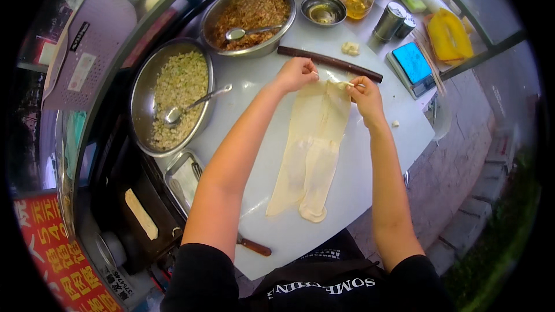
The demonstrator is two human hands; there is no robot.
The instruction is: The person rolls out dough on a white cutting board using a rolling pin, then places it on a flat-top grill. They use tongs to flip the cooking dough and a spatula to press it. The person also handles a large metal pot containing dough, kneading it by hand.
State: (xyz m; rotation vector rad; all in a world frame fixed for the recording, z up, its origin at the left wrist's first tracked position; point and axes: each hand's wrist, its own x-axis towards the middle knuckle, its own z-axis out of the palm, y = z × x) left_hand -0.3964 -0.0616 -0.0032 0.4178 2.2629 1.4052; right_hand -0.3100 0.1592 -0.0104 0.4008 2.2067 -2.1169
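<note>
A long, thin sheet of dough lies stretched over the white work surface, its near end reaching toward my body. My left hand pinches the far left corner of the dough. At the far right corner, my right hand pinches another bit of its edge between thumb and fingers. The sheet looks folded along its length, with a double layer on the right. Just beyond both hands lies a dark wooden rolling pin.
Left stand a bowl of pale chopped filling and a bowl of brown filling, each with a spoon. A dough lump and a digital scale sit far right. Near me lies a wooden-handled tool. A griddle holds a flat dough strip.
</note>
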